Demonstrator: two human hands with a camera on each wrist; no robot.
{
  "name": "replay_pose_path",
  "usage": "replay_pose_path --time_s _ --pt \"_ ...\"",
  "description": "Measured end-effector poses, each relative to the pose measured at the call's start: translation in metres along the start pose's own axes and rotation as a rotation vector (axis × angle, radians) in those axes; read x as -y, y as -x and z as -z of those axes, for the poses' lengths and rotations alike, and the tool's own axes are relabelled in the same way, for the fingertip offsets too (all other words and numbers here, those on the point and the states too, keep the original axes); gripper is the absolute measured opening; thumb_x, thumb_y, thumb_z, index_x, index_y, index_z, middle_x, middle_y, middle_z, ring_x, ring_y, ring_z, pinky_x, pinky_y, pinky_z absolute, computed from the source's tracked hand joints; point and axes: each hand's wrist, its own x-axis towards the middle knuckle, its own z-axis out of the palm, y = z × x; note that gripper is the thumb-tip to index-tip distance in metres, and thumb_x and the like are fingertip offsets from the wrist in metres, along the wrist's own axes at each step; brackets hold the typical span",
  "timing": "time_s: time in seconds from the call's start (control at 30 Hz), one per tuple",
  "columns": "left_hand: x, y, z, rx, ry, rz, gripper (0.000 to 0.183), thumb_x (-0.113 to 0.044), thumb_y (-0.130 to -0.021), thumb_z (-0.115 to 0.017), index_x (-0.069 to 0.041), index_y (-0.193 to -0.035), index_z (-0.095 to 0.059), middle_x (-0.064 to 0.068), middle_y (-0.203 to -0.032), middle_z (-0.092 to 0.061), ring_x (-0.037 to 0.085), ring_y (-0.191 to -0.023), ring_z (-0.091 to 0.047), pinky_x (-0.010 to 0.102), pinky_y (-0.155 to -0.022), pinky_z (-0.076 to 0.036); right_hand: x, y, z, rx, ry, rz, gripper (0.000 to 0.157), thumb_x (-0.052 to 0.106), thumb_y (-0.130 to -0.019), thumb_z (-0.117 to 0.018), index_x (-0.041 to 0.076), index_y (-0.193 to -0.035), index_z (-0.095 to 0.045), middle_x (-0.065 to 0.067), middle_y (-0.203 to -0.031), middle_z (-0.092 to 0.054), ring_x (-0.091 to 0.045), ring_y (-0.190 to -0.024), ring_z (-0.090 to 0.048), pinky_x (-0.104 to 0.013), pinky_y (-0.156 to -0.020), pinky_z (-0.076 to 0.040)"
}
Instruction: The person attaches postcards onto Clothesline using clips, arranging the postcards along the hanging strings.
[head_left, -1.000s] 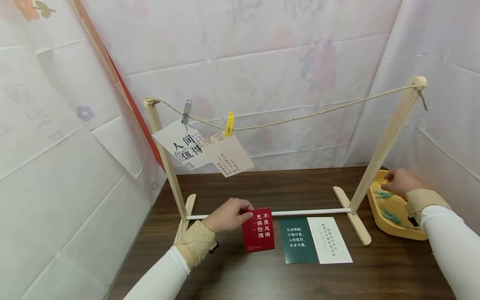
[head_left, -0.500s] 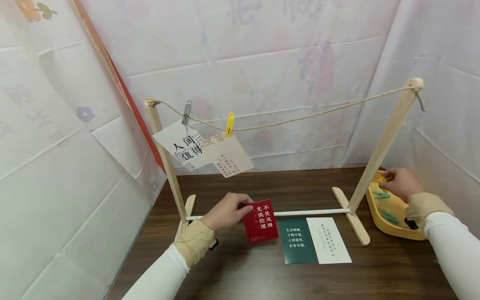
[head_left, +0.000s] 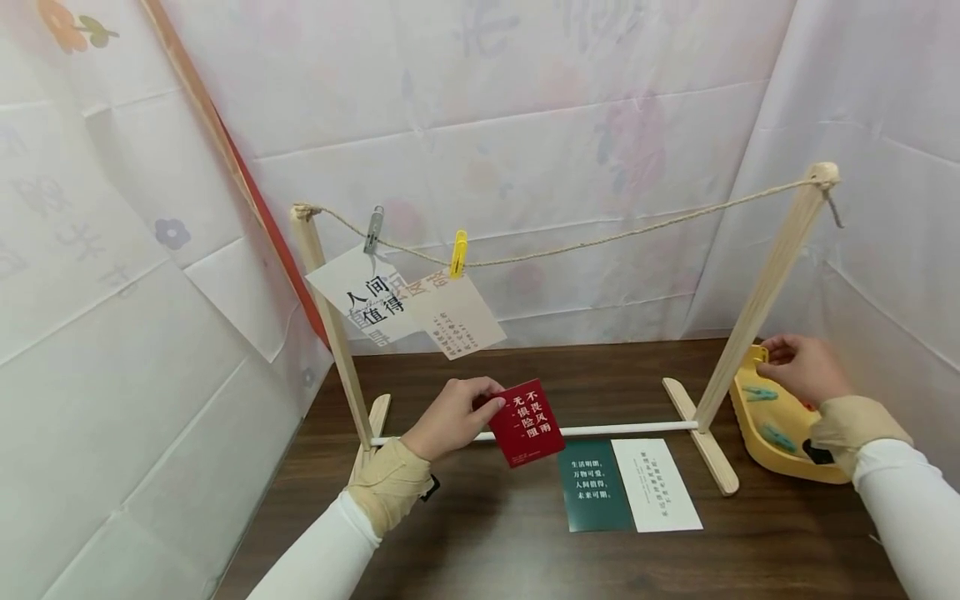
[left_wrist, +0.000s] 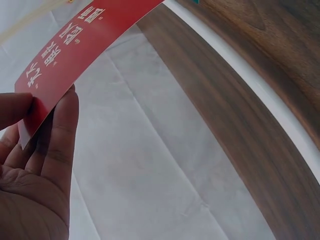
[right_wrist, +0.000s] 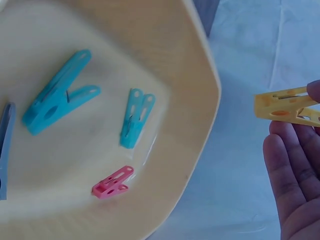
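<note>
My left hand (head_left: 453, 417) pinches a red card (head_left: 527, 425) with white characters by its upper left corner, lifted above the table. In the left wrist view the thumb lies on the front of the card and the fingers behind it. My right hand (head_left: 806, 367) is over the yellow basket (head_left: 795, 468) at the right. It pinches a yellow clothespin (right_wrist: 282, 106) between thumb and fingers, seen beside the basket rim in the right wrist view. Inside the basket lie a large teal clothespin (right_wrist: 55, 100), a smaller teal clothespin (right_wrist: 135, 117) and a pink clothespin (right_wrist: 112, 183).
A rope (head_left: 600, 242) spans two wooden posts. On it a grey clothespin (head_left: 373, 230) holds a white card (head_left: 360, 292), and a yellow clothespin (head_left: 458, 254) holds a beige card (head_left: 461, 321). A green card (head_left: 595, 492) and a white printed card (head_left: 656, 487) lie on the table.
The red card has risen and tilted in my left hand. My right hand has pulled slightly up from the basket, with the yellow clothespin between its fingers.
</note>
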Motion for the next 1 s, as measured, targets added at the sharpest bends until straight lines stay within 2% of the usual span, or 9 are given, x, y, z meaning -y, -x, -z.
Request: replay_pose_path --time_s 0.17,0.3,0.5,0.67,0.83,0.93,1.0 --pt "-0.001 -0.001 -0.001 -0.043 -0.003 -0.022 0.013 -0.008 -0.106 -0.069 -0.003 -0.116 -0.075 0.011 -0.1 -0.081 0.015 -0.076 -0.072 0.022 -0.067 -0.059 0.002 0.002 -0.003 -0.03 -0.02 0.026 0.034 0.008 -0.097 -0.077 -0.014 -0.119 -0.065 -0.028 -0.103 -0.073 0.009 -0.077 -0.055 -0.019 -0.064 -0.052" --pt "-0.003 -0.004 0.001 -0.072 -0.006 -0.043 0.013 -0.008 -0.106 -0.069 -0.003 -0.115 -0.076 0.01 -0.1 -0.081 0.016 -0.076 -0.072 0.023 -0.067 -0.058 0.002 0.004 -0.001 -0.035 -0.025 0.037 0.033 0.008 -0.097 -0.077 -0.015 -0.118 -0.065 -0.029 -0.103 -0.073 0.014 -0.075 -0.052 -0.017 -0.064 -0.05" --pt "-0.005 -0.006 0.003 -0.101 -0.013 -0.09 0.013 -0.007 -0.106 -0.069 -0.001 -0.115 -0.076 0.01 -0.099 -0.081 0.02 -0.075 -0.072 0.023 -0.065 -0.058 0.005 0.008 0.004 -0.028 -0.033 0.03 0.034 0.01 -0.099 -0.077 -0.014 -0.119 -0.065 -0.028 -0.104 -0.073 0.015 -0.076 -0.052 -0.016 -0.064 -0.05" --pt "-0.009 -0.009 0.007 -0.144 -0.018 -0.117 0.012 -0.006 -0.105 -0.069 0.0 -0.113 -0.076 0.011 -0.099 -0.081 0.015 -0.075 -0.07 0.024 -0.068 -0.059 0.013 0.009 0.007 -0.038 -0.035 0.041 0.034 0.012 -0.098 -0.078 -0.012 -0.119 -0.066 -0.026 -0.104 -0.074 0.014 -0.077 -0.053 -0.015 -0.064 -0.05" --pt "-0.012 -0.011 0.01 -0.17 -0.011 -0.131 0.012 -0.005 -0.105 -0.069 0.001 -0.113 -0.076 0.012 -0.1 -0.081 0.014 -0.077 -0.072 0.024 -0.069 -0.06 0.021 0.011 0.007 -0.062 -0.046 0.073 0.033 0.011 -0.097 -0.08 -0.01 -0.119 -0.068 -0.027 -0.104 -0.075 0.016 -0.077 -0.054 -0.013 -0.064 -0.049" --pt "-0.015 -0.012 0.012 -0.184 -0.007 -0.145 0.012 -0.005 -0.105 -0.07 0.001 -0.113 -0.076 0.013 -0.101 -0.081 0.014 -0.078 -0.072 0.024 -0.07 -0.06 0.027 0.012 0.008 -0.077 -0.068 0.085 0.031 0.009 -0.096 -0.081 -0.01 -0.118 -0.069 -0.024 -0.102 -0.076 0.015 -0.078 -0.056 -0.013 -0.064 -0.05" --pt "-0.016 -0.013 0.013 -0.191 -0.013 -0.149 0.013 -0.005 -0.104 -0.071 0.002 -0.113 -0.077 0.013 -0.101 -0.081 0.013 -0.078 -0.071 0.024 -0.07 -0.06 0.032 0.014 0.008 -0.088 -0.084 0.093 0.029 0.007 -0.096 -0.081 -0.01 -0.117 -0.07 -0.017 -0.098 -0.077 0.015 -0.077 -0.057 -0.013 -0.064 -0.051"
